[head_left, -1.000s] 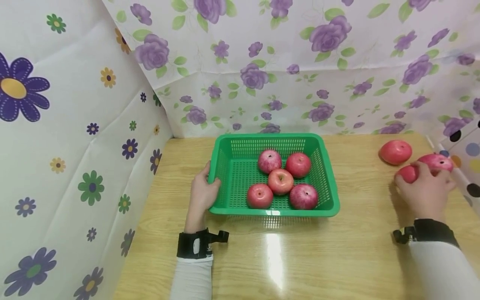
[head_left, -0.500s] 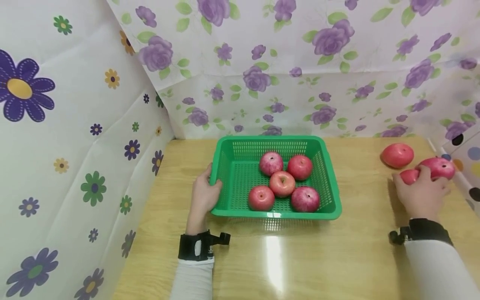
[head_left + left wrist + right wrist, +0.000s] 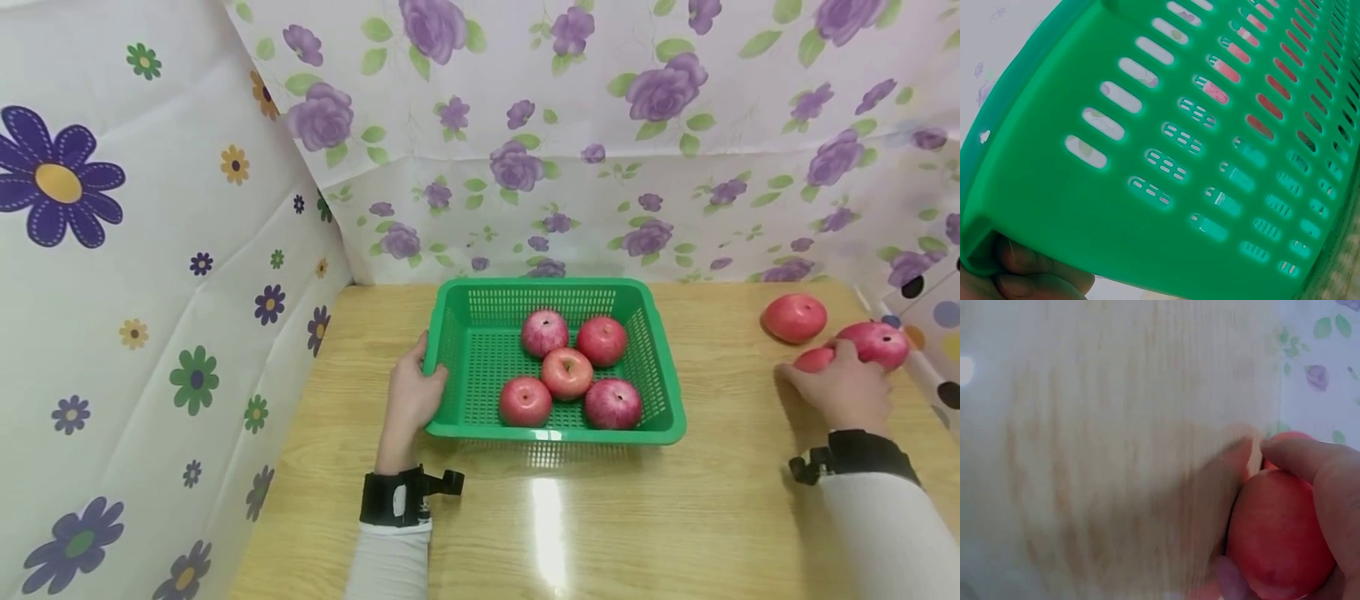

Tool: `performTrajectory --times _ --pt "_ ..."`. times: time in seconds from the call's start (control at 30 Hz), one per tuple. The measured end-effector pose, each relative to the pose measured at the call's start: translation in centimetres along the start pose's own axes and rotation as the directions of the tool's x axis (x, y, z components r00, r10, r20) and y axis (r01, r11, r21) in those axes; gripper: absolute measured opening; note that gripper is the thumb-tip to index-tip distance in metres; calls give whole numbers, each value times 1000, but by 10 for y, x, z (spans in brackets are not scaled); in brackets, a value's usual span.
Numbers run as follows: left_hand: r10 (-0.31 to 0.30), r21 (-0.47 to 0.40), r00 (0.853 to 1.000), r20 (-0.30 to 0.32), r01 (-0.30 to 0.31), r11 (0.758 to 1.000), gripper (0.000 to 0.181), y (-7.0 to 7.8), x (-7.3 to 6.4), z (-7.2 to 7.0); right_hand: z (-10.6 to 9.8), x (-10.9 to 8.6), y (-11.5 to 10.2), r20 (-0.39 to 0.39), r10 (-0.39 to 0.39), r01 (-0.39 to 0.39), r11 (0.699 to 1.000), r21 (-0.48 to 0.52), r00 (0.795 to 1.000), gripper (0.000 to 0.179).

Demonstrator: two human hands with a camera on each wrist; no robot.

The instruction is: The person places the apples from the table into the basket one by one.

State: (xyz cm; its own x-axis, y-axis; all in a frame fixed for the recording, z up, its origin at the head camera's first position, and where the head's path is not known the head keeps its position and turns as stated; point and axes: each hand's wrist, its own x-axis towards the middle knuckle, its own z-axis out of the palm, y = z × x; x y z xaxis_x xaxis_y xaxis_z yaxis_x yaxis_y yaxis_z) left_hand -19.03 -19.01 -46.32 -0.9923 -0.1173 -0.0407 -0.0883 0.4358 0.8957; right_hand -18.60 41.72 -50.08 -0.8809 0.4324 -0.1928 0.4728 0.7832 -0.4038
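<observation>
Two pale sleeves (image 3: 390, 562) are cut off by the lower edge of the head view. Left hand (image 3: 415, 396) keeps its grip closed on the left rim of the green basket (image 3: 555, 437); some fingers are hidden there. Inside lie five red fruits (image 3: 567, 373). Right hand (image 3: 851, 387) has its grip curled around one round fruit (image 3: 1279, 534), partly covered, on the table (image 3: 720, 508). Beyond are two further fruits (image 3: 795, 318), one partly hidden, then flowered cloth (image 3: 517, 167).

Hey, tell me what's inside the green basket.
In the green basket are two streaked purplish-pink fruits and three smoother red fruits. Its mesh floor shows at the picture's left; the parts beneath the fruits are covered.
</observation>
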Motion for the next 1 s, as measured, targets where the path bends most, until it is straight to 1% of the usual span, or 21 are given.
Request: performTrajectory --times 0.07,0.17,0.3,0.43,0.57,0.67,0.87,1.0 --pt "6 8 1000 1 -6 1000 68 -1 -2 0 1 0 4 7 -32 32 999 -6 999 120" --pt "5 14 1000 1 -5 1000 67 -3 -4 1 4 1 10 -1 -72 72 997 -7 997 116" --pt "-2 12 1000 -4 2 1000 68 -3 -5 0 9 2 13 -12 -92 93 995 21 996 111" --pt "11 27 1000 1 -11 1000 68 -2 -4 -1 8 2 11 -11 -93 94 995 41 996 111" --pt "40 32 999 0 -40 999 68 1 0 -3 3 3 6 -22 -124 125 991 53 992 112" --pt "44 26 999 -1 -44 999 68 1 2 -4 -2 2 2 -16 -143 143 989 47 990 112" --pt "33 24 999 3 -33 999 67 1 1 -4 -6 -2 -1 6 -129 129 991 32 992 115" --pt "33 30 999 2 -33 999 68 2 2 -3 -6 -3 1 19 -111 110 993 44 994 118"
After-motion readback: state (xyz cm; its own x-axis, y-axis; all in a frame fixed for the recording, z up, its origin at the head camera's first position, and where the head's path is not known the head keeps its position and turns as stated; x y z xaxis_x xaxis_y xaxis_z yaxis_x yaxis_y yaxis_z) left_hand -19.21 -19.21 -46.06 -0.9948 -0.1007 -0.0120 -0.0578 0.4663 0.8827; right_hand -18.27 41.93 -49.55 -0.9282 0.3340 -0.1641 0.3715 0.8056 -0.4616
